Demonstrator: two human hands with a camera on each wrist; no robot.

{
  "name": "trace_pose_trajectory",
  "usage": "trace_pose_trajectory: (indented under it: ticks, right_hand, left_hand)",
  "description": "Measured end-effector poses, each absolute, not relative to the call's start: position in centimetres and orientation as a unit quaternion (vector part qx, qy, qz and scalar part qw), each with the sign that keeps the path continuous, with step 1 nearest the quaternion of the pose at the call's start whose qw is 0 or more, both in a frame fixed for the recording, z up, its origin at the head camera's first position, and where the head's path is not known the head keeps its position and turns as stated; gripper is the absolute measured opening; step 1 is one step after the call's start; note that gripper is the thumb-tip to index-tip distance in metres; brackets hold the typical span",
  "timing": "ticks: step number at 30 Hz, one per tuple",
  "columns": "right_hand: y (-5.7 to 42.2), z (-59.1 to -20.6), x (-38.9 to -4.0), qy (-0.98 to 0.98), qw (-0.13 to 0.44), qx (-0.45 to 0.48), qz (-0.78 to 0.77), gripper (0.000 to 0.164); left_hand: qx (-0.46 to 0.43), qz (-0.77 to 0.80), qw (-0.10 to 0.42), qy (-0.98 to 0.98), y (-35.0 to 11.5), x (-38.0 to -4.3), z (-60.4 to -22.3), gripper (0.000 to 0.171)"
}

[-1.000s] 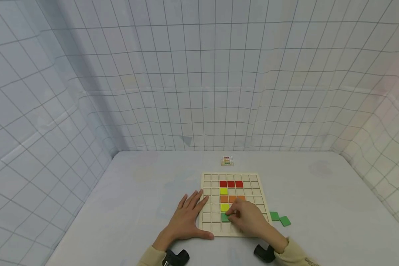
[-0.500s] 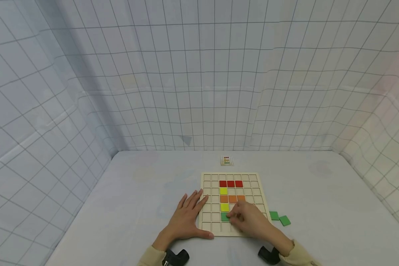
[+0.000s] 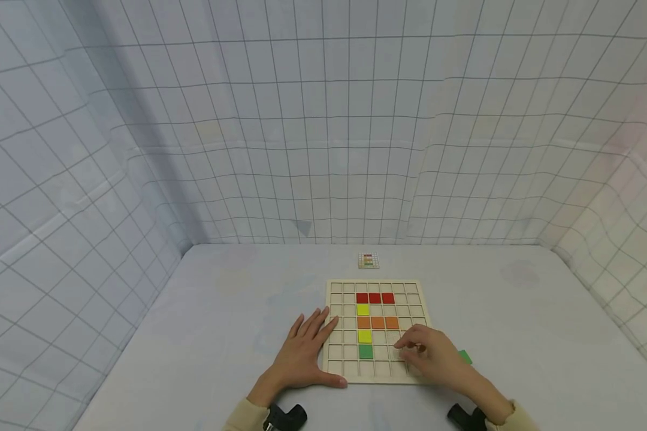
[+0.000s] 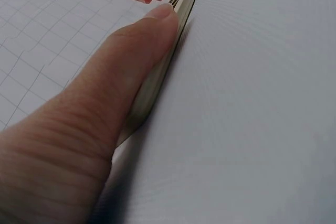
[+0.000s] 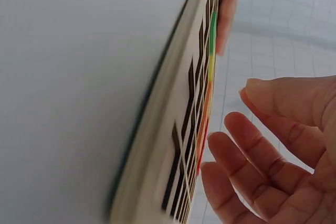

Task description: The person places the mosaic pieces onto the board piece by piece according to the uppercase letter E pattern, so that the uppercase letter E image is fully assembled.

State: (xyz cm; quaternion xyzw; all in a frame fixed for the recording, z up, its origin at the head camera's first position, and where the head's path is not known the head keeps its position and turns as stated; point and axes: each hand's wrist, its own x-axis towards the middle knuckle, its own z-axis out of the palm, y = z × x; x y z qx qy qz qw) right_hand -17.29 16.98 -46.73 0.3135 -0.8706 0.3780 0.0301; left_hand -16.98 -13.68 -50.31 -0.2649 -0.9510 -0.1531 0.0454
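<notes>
A pale gridded board (image 3: 336, 366) lies on the table, with coloured square tiles set in its cells. My left hand (image 3: 304, 354) rests spread along its left side, thumb (image 4: 126, 56) against the near edge in the left wrist view. Over the board's lower right part hovers my right hand (image 3: 437, 360), its fingers loosely bent and holding nothing, as the right wrist view confirms. Red tiles (image 3: 374, 298) form a row of three, with an orange row (image 3: 377, 323) below. Two yellow tiles (image 3: 364, 336) and one green tile (image 3: 365, 351) sit in the same column.
Right of the board, a loose green tile (image 3: 465, 357) shows partly behind my right hand. A small card (image 3: 368, 260) with a coloured grid pattern lies beyond the board's far edge. White gridded cloth (image 3: 323, 149) hangs around the table's back and sides.
My right hand has drawn back rightward from the green tile on the board, which is now in full view. One loose green tile is now hidden behind it. My left hand stays put.
</notes>
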Motion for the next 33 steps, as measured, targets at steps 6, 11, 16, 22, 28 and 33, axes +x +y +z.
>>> trace_pose_trajectory:
  ticks: [6, 11, 16, 22, 28, 33]
  right_hand:
    - [19.8, -46.1, -17.6, -0.916, 0.062, 0.248, 0.309, 0.017]
    - [22.1, -45.6, -18.1, -0.941, 0.057, 0.203, 0.266, 0.025]
    - [23.8, -45.7, -18.3, -0.939, -0.008, 0.198, 0.28, 0.031]
    - [24.5, -46.4, -18.4, -0.933, -0.035, 0.221, 0.282, 0.027]
    - [24.3, -46.5, -18.5, -0.939, -0.024, 0.199, 0.278, 0.022]
    - [24.2, -46.6, -18.9, -0.94, -0.021, 0.198, 0.277, 0.022]
  left_hand:
    - [-0.261, -0.155, 0.032, -0.952, -13.7, -17.1, -50.3, 0.118]
    - [-0.255, -0.151, 0.021, -0.955, -13.7, -17.1, -50.3, 0.118]
    - [-0.252, -0.15, 0.021, -0.956, -13.7, -17.1, -50.3, 0.118]
    - [-0.252, -0.15, 0.021, -0.956, -13.7, -17.2, -50.4, 0.118]
    - [-0.249, -0.146, 0.019, -0.957, -13.7, -17.3, -50.6, 0.118]
    - [-0.25, -0.146, 0.021, -0.957, -13.7, -17.2, -50.5, 0.118]
